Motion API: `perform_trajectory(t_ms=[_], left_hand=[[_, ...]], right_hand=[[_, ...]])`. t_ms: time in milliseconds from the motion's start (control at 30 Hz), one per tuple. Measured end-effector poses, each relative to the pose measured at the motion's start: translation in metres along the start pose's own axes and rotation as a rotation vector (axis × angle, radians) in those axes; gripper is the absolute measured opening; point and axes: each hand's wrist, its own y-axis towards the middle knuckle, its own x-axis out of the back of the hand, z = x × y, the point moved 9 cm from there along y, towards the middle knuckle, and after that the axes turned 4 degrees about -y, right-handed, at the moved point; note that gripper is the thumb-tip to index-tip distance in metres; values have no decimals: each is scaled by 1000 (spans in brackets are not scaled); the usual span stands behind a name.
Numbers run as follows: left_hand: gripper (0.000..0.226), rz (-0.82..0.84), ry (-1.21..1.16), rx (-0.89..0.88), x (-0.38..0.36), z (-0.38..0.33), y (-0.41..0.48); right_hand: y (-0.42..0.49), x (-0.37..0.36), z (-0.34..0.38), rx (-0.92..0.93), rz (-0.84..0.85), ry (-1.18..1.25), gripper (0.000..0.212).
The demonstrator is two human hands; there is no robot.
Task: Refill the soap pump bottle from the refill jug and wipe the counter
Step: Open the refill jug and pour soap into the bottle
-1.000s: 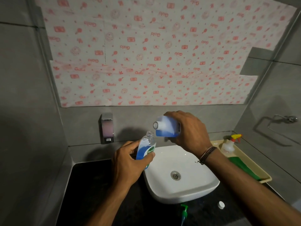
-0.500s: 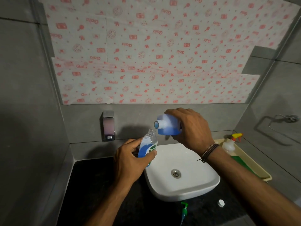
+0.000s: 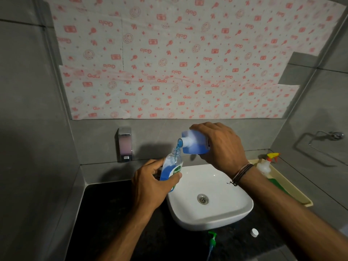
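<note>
You see a wall dispenser (image 3: 124, 144) left of the sink (image 3: 211, 204), a spray bottle (image 3: 264, 165) in the tray (image 3: 293, 191), and a towel ring (image 3: 323, 142).

Setting: bathroom. White countertop washbasin (image 3: 210, 200) with metal drain (image 3: 202, 199) on a black stone tabletop (image 3: 116, 219); grey tiled walls (image 3: 28, 110); wall-mounted soap dispenser (image 3: 124, 144); metal towel ring (image 3: 323, 143) at right.

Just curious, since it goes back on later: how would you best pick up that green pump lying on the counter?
Grip the green pump at its head, coming from above. It lies flat on the dark counter before the basin, its thin tube trailing toward the camera.
</note>
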Motion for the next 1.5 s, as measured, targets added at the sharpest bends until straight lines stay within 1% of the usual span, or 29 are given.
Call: perform_trajectory(t_ms=[333, 800, 1067, 1300, 1500], left_hand=[[50, 9, -14, 19, -1, 1, -2], [49, -2, -11, 42, 3, 0, -3], [52, 1, -14, 34, 3, 1, -3], [55, 5, -14, 47, 2, 3, -1], [51, 7, -12, 48, 0, 3, 1]], right_hand=[[0, 4, 1, 8, 0, -19, 69], [2, 6, -3, 4, -9, -38, 80], [2, 8, -2, 16, -29, -46, 75], [4, 10, -2, 13, -24, -58, 78], [5, 16, -2, 15, -35, -65, 73]])
